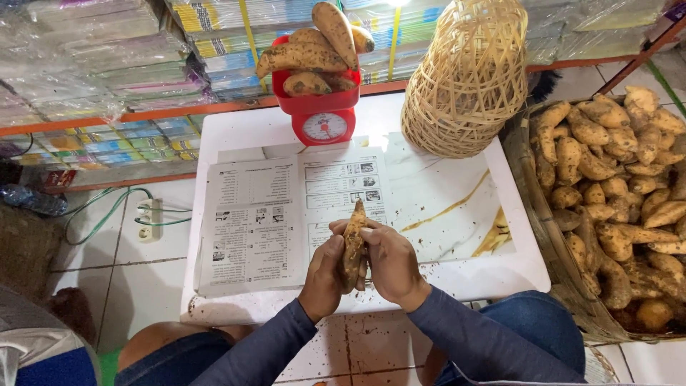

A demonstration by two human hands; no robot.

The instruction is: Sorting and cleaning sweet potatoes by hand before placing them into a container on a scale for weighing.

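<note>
Both my hands grip one long, dirt-covered sweet potato (354, 236) upright over the near edge of a small white table (443, 271). My left hand (325, 275) wraps its lower left side, and my right hand (391, 261) closes over its right side with the thumb across the front. At the far end of the table stands a red kitchen scale (321, 114), its pan piled with several sweet potatoes (314, 53). Printed paper sheets (271, 214) lie spread on the table under my hands.
An upturned woven bamboo basket (468, 78) stands at the table's far right. A large flat basket (529, 186) heaped with sweet potatoes (622, 186) sits on the floor to the right. Shelves of wrapped stacked books (107, 64) run behind. A power strip (153, 218) with green cable lies left on the tiles.
</note>
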